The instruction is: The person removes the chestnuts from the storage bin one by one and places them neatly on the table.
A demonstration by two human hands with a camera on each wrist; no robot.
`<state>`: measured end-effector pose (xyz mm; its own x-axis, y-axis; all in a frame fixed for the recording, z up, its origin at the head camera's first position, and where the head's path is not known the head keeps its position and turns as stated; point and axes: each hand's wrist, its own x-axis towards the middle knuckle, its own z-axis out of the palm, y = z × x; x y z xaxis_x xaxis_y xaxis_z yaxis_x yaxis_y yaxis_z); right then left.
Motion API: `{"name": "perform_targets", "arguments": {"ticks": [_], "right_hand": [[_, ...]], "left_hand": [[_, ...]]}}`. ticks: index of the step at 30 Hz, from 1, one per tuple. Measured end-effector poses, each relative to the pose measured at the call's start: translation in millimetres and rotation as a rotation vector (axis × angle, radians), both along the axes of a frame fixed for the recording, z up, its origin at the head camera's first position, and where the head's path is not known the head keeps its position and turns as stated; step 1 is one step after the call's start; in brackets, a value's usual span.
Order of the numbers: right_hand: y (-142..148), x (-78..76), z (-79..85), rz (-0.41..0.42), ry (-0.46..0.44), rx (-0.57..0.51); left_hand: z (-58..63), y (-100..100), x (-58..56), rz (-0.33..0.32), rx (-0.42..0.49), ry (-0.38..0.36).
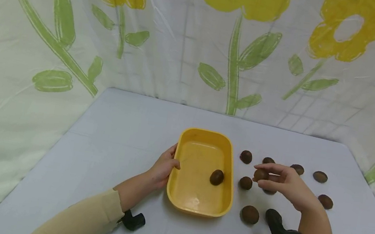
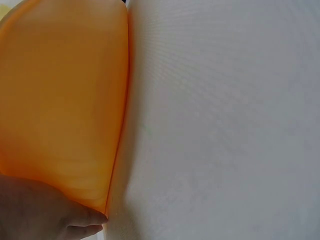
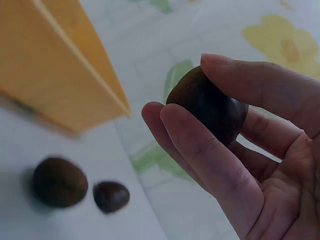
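In the head view my left hand [image 1: 163,168] grips the left side of a yellow plastic tray [image 1: 228,196], thumb over the rim. The left wrist view shows the tray's outer wall [image 2: 65,100] and part of that hand [image 2: 47,212]. One dark brown chestnut [image 1: 216,177] lies inside the tray, towards its right side. To the right of the tray my right hand [image 1: 287,184] pinches another chestnut [image 1: 260,175] between thumb and fingers, above the table. Up close in the right wrist view, this held chestnut [image 3: 210,107] has a glossy dark side and a duller brown patch.
Several more chestnuts lie on the white table [image 1: 117,131] right of the tray, among them a near one [image 1: 249,215], one by the rim [image 1: 245,182] and a far right one [image 1: 325,201]. Black wrist devices [image 1: 280,228] sit at both sleeves. A flower-printed curtain [image 1: 168,50] stands behind.
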<state>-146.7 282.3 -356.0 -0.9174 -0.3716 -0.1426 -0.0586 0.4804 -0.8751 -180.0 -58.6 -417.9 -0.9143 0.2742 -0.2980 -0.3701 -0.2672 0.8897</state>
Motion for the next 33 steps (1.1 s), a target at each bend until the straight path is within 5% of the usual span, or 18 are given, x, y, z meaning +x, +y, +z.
{"name": "perform_targets", "arguments": {"ticks": [19,26,33], "right_hand": [[90.2,49.5,-34.9,-0.147,0.018,0.024],[110.8,53.4,-51.2,-0.198,-0.118,0.025],[115.1,55.0,-63.6,-0.22,-0.213,0.186]], "left_hand": [[0.3,1.0,0.8,0.004,-0.017,-0.008],[-0.3,0.4,0.4,0.002,-0.014,-0.004],[0.5,0.8,0.5,0.007,-0.026,-0.009]]}}
